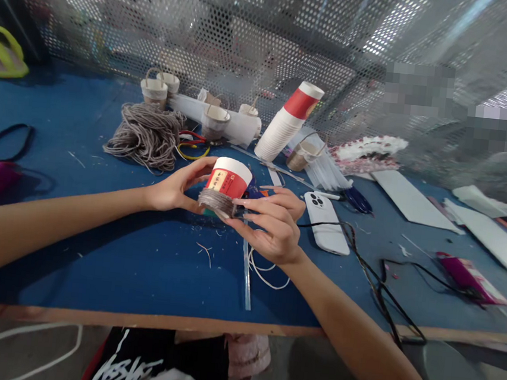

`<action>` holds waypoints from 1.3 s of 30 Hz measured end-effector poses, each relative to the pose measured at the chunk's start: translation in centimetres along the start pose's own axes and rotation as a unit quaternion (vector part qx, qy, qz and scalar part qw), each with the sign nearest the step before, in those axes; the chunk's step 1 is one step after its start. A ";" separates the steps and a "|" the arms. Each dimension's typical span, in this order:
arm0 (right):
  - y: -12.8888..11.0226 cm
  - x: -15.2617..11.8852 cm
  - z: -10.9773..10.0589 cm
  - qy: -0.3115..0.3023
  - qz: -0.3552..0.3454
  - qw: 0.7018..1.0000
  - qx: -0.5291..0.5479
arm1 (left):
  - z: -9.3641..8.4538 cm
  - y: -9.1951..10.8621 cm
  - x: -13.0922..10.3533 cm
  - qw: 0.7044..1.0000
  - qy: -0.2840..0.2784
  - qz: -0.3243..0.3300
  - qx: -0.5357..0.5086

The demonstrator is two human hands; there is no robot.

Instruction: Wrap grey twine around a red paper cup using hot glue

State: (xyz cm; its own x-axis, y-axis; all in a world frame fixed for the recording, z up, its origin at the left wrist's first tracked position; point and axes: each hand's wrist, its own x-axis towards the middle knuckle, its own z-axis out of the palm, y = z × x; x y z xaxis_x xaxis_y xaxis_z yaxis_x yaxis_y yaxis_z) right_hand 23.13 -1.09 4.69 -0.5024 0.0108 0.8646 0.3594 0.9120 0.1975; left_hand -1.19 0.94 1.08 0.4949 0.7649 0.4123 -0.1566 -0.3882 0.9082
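A red and white paper cup point(231, 177) is held tilted above the blue table, its lower part wrapped in grey-brown cord point(216, 201). My left hand point(182, 184) grips the cup from the left, fingers behind it and thumb near its base. My right hand point(275, 223) is at the cup's right side, fingertips pressed on the wound cord near the bottom edge. Partly hidden behind the right fingers is a blue object with an orange part point(256, 191). Beneath the hands, a clear glue stick point(246, 276) lies beside a looped white cord point(271, 284).
A heap of grey cord point(146, 135) lies at back left, beside red-handled pliers point(192, 136). Several cord-wrapped cups with handles point(215, 120) and a leaning stack of paper cups point(281, 130) stand behind. A white phone point(326, 222) and black cables point(363, 263) lie to the right.
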 end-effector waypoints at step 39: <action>-0.1 0.0 -0.2 0.018 -0.021 1.000 -0.015 | -0.3 -0.1 0.0 1.000 0.005 0.006 -0.005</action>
State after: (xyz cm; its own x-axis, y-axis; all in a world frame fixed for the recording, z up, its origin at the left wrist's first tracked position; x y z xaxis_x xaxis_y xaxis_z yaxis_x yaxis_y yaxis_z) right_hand 23.24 -1.28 4.80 -0.4885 -0.0425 0.8715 0.3626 0.8986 0.2471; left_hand -1.40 1.09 1.01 0.4841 0.7658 0.4232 -0.1708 -0.3916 0.9041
